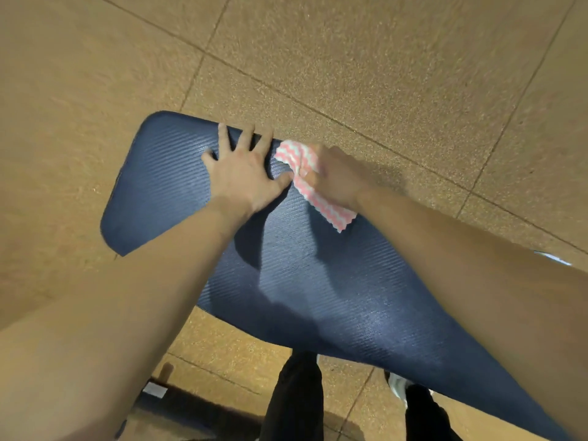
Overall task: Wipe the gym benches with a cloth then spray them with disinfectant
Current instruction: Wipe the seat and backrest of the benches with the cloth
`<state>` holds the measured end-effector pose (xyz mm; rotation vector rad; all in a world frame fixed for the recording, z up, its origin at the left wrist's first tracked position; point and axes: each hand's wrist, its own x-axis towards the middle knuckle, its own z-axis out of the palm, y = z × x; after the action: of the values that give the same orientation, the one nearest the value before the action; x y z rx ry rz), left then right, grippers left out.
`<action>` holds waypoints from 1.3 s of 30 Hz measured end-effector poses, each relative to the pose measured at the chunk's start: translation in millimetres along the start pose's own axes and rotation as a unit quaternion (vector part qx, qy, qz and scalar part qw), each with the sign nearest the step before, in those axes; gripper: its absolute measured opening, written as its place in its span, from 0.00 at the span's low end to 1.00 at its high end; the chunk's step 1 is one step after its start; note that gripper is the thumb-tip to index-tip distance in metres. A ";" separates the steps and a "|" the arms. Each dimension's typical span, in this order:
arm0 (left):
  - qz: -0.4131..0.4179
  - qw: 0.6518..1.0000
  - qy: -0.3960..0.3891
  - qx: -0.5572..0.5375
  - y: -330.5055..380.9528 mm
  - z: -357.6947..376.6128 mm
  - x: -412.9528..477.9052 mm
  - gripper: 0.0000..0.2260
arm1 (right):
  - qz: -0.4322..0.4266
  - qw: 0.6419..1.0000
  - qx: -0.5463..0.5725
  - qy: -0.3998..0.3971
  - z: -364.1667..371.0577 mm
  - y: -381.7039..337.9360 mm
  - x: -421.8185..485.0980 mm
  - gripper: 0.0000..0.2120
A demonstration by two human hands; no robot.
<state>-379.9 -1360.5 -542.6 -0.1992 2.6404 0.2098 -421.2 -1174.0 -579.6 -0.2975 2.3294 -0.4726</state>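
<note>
Dark blue padded tabletop (318,281): finely ribbed, foam-like or vinyl-like covering, matt with a faint sheen. Pink-and-white zigzag-patterned cloth (313,189): thin, soft, woven-looking fabric, matt, crumpled. Tan floor tiles (350,58): speckled, granular, rough-looking, matt, with dark seams. Black trousers (296,402): matt fabric.

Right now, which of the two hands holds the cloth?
The right hand holds the pink striped cloth; the left hand lies flat, fingers spread, on the blue pad.
</note>
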 end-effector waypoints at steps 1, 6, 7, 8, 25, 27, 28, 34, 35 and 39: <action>0.013 1.000 0.003 -0.001 -6.0 -1.7 -0.2 0.41 | -0.009 1.000 0.008 -0.013 -3.5 -6.6 4.5 0.26; 0.064 0.994 0.002 -0.089 -44.1 -13.5 -0.2 0.35 | -0.059 0.997 0.023 -0.039 -16.2 -38.1 20.8 0.20; 0.071 0.989 0.005 -0.131 -51.9 -15.6 -1.9 0.34 | -0.070 0.996 0.030 -0.038 -17.3 -42.9 22.7 0.19; 0.069 0.983 0.014 -0.172 -59.3 -17.3 -5.0 0.33 | -0.078 0.995 0.037 -0.040 -18.2 -48.0 24.5 0.18; -0.350 0.911 0.101 -0.195 -155.4 11.6 -60.9 0.41 | -0.157 0.987 -0.010 -0.035 7.5 -163.9 92.2 0.29; -0.349 0.911 0.110 -0.190 -155.9 14.0 -60.8 0.42 | -0.166 0.985 -0.040 -0.037 11.8 -180.6 101.0 0.30; -0.347 0.911 0.112 -0.194 -156.8 15.4 -61.0 0.42 | -0.172 0.983 -0.050 -0.039 13.9 -190.2 104.2 0.30; -0.318 0.901 0.148 -0.255 -164.7 24.8 -69.3 0.42 | -0.264 0.939 -0.217 -0.039 33.6 -243.8 110.9 0.21; -0.313 0.896 0.157 -0.272 -166.9 26.5 -72.6 0.40 | -0.286 0.928 -0.236 -0.039 39.1 -251.0 107.5 0.19; -0.325 0.841 0.210 -0.376 -172.1 26.4 -89.6 0.28 | -0.369 0.879 -0.282 -0.105 57.8 -267.8 89.5 0.25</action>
<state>-259.1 -1514.7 -542.5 -1.5172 2.5499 1.0522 -423.7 -1461.7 -561.7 -1.4692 2.0207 -0.0744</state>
